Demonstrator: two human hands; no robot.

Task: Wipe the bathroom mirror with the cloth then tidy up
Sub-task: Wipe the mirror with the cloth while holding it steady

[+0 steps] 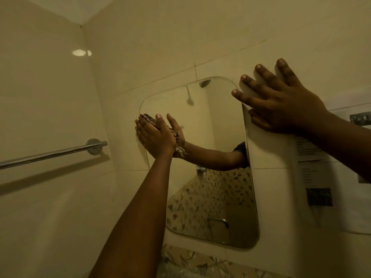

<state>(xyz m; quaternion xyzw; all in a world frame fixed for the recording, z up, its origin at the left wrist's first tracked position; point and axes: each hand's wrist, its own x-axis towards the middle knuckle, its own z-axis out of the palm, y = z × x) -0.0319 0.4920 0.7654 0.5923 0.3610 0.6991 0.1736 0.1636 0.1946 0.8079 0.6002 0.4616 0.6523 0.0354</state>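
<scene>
A rounded rectangular mirror [210,177] hangs on the cream tiled wall. My left hand [154,137] presses a brown patterned cloth [177,142] flat against the mirror's upper left edge; only the cloth's frayed fringe shows at my wrist, most of it hidden under my palm. The glass reflects that hand and forearm. My right hand [281,103] lies flat with fingers spread on a white wall-mounted unit [281,187] just right of the mirror's top corner, holding nothing.
A chrome towel rail [52,154] sticks out from the left wall. The white unit carries printed labels [309,157] and a dark sticker [319,196]. A metal switch plate [361,118] sits at the far right. Leaf-patterned tiles [200,263] run below the mirror.
</scene>
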